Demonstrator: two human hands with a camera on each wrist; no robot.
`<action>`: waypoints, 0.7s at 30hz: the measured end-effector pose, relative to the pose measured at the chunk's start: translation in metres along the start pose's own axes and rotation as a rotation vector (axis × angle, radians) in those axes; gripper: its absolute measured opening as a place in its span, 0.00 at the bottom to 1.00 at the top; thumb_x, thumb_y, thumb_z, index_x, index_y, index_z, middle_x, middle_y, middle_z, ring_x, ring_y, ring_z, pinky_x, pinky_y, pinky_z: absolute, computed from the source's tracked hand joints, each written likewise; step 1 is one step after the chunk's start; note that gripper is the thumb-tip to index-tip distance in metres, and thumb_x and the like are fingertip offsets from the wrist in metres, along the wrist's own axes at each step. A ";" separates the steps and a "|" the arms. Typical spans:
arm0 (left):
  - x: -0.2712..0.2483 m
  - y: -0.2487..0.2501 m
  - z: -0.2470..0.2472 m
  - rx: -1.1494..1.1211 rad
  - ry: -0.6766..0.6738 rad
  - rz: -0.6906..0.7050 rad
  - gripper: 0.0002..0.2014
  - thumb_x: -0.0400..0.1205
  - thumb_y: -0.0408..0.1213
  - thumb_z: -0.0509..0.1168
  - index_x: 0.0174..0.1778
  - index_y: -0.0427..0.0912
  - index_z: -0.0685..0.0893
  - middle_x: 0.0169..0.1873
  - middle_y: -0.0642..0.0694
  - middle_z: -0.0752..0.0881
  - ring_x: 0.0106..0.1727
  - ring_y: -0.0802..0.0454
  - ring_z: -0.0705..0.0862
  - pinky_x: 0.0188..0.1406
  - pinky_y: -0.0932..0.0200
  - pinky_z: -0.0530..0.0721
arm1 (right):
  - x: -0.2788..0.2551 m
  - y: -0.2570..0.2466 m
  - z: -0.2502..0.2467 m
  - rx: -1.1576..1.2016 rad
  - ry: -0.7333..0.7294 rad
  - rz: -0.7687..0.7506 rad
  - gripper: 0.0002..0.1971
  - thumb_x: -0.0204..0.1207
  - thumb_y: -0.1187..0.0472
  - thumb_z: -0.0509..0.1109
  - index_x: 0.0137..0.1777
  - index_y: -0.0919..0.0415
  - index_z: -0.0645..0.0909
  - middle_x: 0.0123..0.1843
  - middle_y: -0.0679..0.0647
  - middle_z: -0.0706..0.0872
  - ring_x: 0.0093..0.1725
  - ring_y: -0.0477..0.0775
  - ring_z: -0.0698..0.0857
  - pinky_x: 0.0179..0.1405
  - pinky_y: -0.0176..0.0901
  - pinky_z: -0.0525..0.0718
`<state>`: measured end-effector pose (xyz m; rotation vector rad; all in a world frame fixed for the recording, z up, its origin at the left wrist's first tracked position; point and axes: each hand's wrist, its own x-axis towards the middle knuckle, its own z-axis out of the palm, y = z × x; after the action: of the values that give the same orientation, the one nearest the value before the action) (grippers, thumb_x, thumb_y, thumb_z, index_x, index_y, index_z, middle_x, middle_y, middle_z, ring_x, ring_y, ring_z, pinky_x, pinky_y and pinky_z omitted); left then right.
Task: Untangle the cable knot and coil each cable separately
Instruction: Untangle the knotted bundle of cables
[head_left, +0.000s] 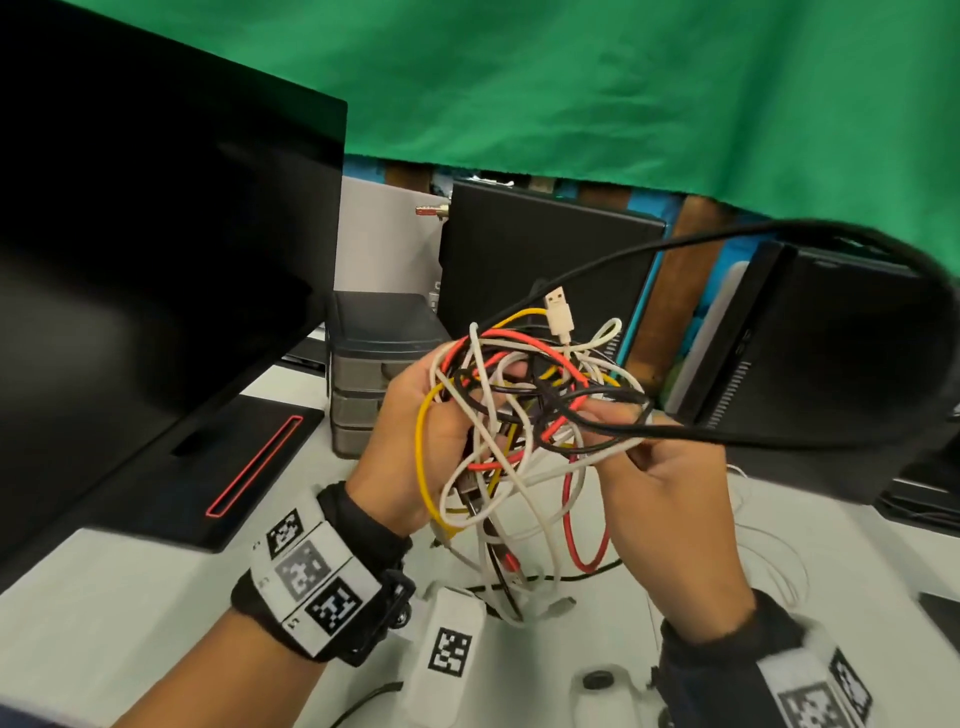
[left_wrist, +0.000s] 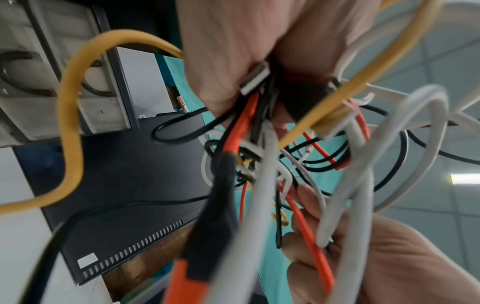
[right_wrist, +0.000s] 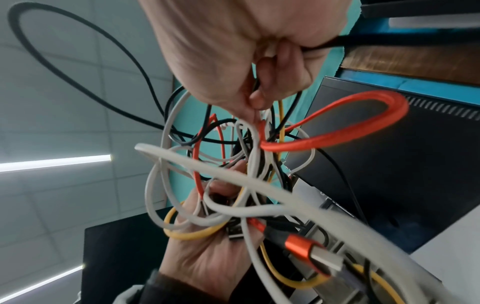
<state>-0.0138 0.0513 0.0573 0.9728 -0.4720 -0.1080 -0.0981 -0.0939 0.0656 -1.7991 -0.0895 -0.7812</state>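
The cable knot — white, red, yellow and black strands looped through one another — hangs in the air above the white table, held between both hands. The left hand grips the tangle's left side, fingers curled round several strands and a plug. The right hand pinches strands at the right edge, a thick black cable arching up and away from it. A white USB plug sticks up from the top; loose ends — a red loop among them — dangle toward the table. A dark monitor stands at the left, a green cloth behind.
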 end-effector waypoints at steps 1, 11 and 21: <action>0.000 0.000 0.000 0.012 -0.004 0.008 0.31 0.66 0.48 0.81 0.61 0.34 0.85 0.51 0.31 0.89 0.52 0.32 0.88 0.52 0.39 0.89 | 0.001 0.002 0.001 0.001 0.010 -0.002 0.14 0.79 0.72 0.72 0.46 0.52 0.91 0.43 0.36 0.93 0.48 0.34 0.90 0.48 0.24 0.83; 0.004 -0.014 -0.005 0.280 0.052 0.224 0.09 0.81 0.25 0.69 0.55 0.36 0.88 0.48 0.40 0.92 0.51 0.45 0.91 0.52 0.53 0.89 | -0.003 0.010 -0.013 -0.224 -0.143 0.005 0.11 0.80 0.62 0.73 0.49 0.43 0.91 0.45 0.34 0.92 0.48 0.38 0.89 0.45 0.31 0.83; 0.005 -0.021 -0.010 0.445 0.123 0.271 0.09 0.80 0.29 0.71 0.55 0.39 0.90 0.46 0.44 0.92 0.50 0.49 0.91 0.56 0.44 0.89 | -0.028 -0.033 -0.023 -0.445 -0.005 -0.429 0.06 0.79 0.61 0.73 0.44 0.51 0.89 0.40 0.41 0.87 0.42 0.45 0.86 0.37 0.28 0.80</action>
<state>-0.0027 0.0455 0.0371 1.3310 -0.5212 0.3119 -0.1443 -0.0930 0.0812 -2.2387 -0.3353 -1.1701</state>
